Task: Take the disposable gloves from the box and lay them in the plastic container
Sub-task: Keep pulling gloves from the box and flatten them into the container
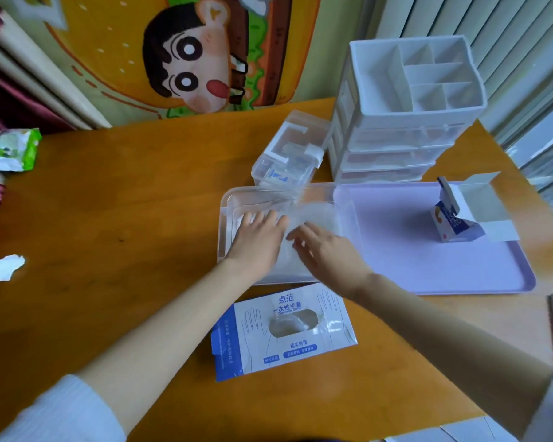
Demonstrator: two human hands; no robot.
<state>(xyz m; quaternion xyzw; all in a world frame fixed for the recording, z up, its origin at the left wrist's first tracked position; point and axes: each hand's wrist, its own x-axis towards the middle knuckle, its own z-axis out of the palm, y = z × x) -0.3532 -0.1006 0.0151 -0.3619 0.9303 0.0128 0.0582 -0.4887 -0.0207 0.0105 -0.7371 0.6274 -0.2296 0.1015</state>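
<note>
Head view: disposable gloves [320,213] lie as a translucent stack inside the plastic container [225,215], just beyond the box [284,342]. Left hand [257,239] presses flat on the stack; right hand [328,250] rests alongside, fingers loosely spread, gripping nothing. Film shows through the box opening, so the transfer appears incomplete. Wooden worktop [109,218] also carries a lilac tray [428,256] and a drawer unit [412,122]; a cartoon hanging [189,59] is behind.

Soft daylight, slight blur, wide-angle bending at edges.
</note>
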